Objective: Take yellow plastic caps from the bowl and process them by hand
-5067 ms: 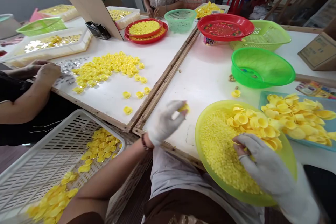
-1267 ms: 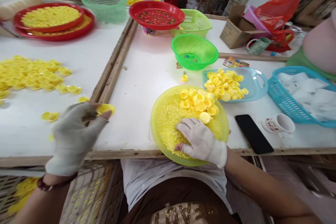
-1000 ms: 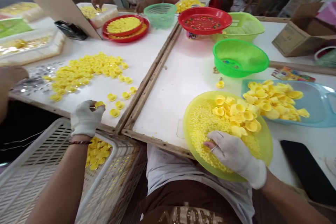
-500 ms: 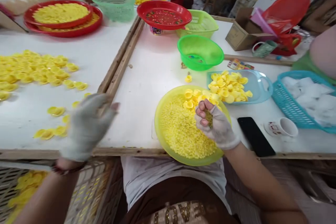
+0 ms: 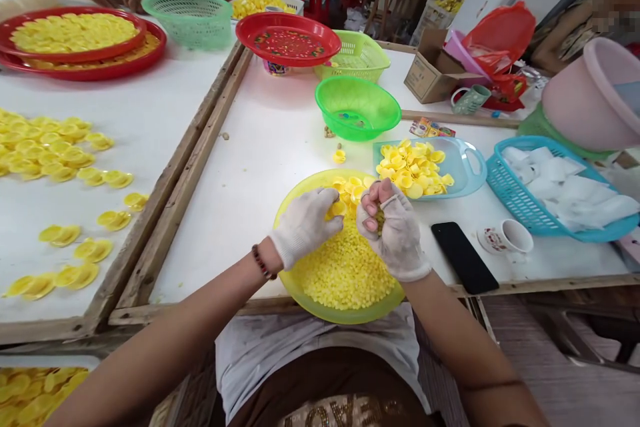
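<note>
A yellow bowl (image 5: 287, 260) full of small pale-yellow pellets (image 5: 350, 273) stands at the table's front edge, with several thin yellow cup-shaped pieces (image 5: 353, 185) at its far side. Over the bowl's left half, my left hand (image 5: 307, 223), in a white fingerless glove, pinches a yellow cup-shaped piece (image 5: 337, 209) between thumb and fingers. My right hand (image 5: 393, 230), gloved likewise, is curled closed over the bowl's right half. Something olive-brown shows inside its fingers, too hidden to name. Behind it, more yellow cup pieces lie heaped in a clear blue tray (image 5: 467, 163).
Left of a wooden divider (image 5: 185, 173), yellow pieces (image 5: 45, 147) lie in overlapping groups. A green bowl (image 5: 357, 110) and red tray (image 5: 287, 40) stand farther back. On the right are a black phone (image 5: 465, 257), white mug (image 5: 505, 238) and blue basket (image 5: 560, 213). Other people sit nearby.
My left hand has come from the left table area to the bowl and now grips a yellow cup-shaped piece. My right hand stays curled over the bowl. The view has shifted.
</note>
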### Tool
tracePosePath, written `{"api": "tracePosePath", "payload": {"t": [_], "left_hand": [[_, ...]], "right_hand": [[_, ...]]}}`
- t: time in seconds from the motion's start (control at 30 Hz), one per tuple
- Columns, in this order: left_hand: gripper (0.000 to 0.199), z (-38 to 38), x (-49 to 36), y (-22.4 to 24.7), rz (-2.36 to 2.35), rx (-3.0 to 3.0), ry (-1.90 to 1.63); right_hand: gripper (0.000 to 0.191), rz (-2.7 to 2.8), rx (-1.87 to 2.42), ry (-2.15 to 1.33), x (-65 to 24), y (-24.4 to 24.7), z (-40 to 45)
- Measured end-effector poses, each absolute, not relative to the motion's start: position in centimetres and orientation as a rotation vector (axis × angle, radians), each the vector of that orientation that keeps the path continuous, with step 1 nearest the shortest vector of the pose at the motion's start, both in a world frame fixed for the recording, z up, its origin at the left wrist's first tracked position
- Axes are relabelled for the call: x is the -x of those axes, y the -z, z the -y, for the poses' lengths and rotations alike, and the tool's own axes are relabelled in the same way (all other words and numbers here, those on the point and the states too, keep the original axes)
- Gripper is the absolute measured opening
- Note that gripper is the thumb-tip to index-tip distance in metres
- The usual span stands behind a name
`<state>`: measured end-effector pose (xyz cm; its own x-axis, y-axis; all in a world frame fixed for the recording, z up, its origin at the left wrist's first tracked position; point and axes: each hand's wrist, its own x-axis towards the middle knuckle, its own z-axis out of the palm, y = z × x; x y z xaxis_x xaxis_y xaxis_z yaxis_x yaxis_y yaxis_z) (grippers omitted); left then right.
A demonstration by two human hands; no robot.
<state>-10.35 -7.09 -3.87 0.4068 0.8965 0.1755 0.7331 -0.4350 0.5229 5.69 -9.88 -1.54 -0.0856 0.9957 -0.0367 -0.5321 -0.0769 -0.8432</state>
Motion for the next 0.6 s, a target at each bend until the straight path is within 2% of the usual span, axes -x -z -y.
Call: {"api": "tracePosePath", "payload": {"t": [0.3, 0.6], "left_hand": [[0.013, 12.0, 11.0, 4.4, -1.198, -2.072, -0.818], [0.030, 12.4, 12.4, 4.8, -1.126, -1.915, -0.965]], "right_hand": [[0.038, 1.017, 0.704, -1.327, -3.1, 2.4, 9.6], [0.037, 0.950, 0.786, -1.385, -5.1, 1.9, 10.1]]}}
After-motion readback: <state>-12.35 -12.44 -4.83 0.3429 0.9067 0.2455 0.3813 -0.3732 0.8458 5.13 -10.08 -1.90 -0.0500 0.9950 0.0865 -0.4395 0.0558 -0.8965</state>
